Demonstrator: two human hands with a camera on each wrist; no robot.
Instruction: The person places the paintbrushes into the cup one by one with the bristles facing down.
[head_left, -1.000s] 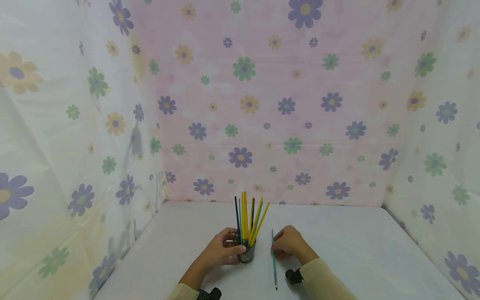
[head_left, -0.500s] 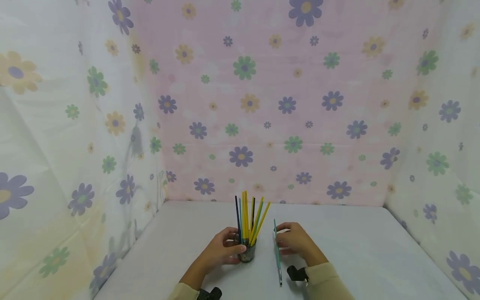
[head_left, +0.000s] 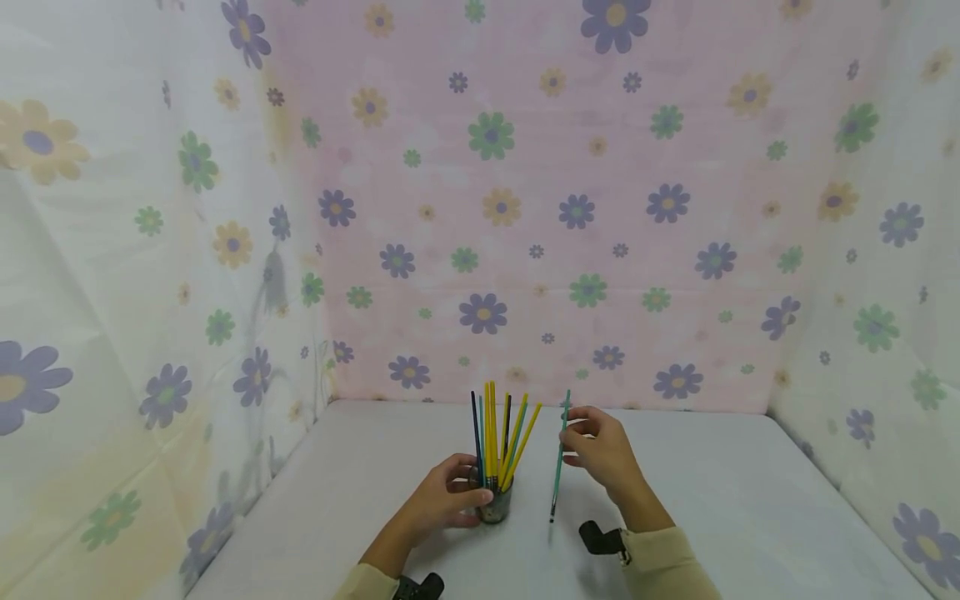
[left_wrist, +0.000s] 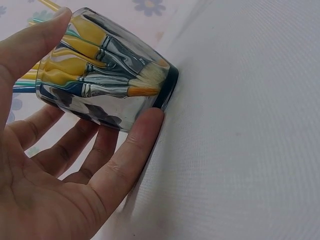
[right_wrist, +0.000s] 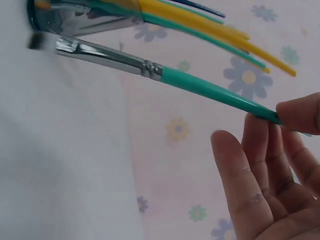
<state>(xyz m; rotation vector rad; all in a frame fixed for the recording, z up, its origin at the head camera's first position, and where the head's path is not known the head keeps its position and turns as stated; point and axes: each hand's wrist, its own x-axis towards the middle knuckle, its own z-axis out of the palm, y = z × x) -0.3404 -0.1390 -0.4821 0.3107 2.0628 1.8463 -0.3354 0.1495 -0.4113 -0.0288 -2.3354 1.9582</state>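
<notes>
My left hand (head_left: 447,498) holds a clear glass (head_left: 496,507) upright on the white table, thumb near its rim and fingers round its side. Several paintbrushes (head_left: 491,433) stand in the glass, bristles down, with yellow, teal and dark blue handles. In the left wrist view their bristles (left_wrist: 144,91) show through the glass wall near the dark base. To the right of the glass, my right hand (head_left: 602,450) pinches a teal paintbrush (right_wrist: 205,89) near the top of its handle. That brush hangs nearly upright, its silver ferrule and small dark bristles (right_wrist: 36,41) pointing down above the table.
The white tabletop (head_left: 720,492) runs back to a pink flowered cloth (head_left: 540,275). White flowered cloth (head_left: 120,275) hangs on the left side, and similar cloth (head_left: 873,267) on the right. A dark camera (head_left: 600,538) sits at the right wrist.
My right hand has raised the teal paintbrush off the table and moved it away from me, slightly right. The left hand and the glass have stayed in place.
</notes>
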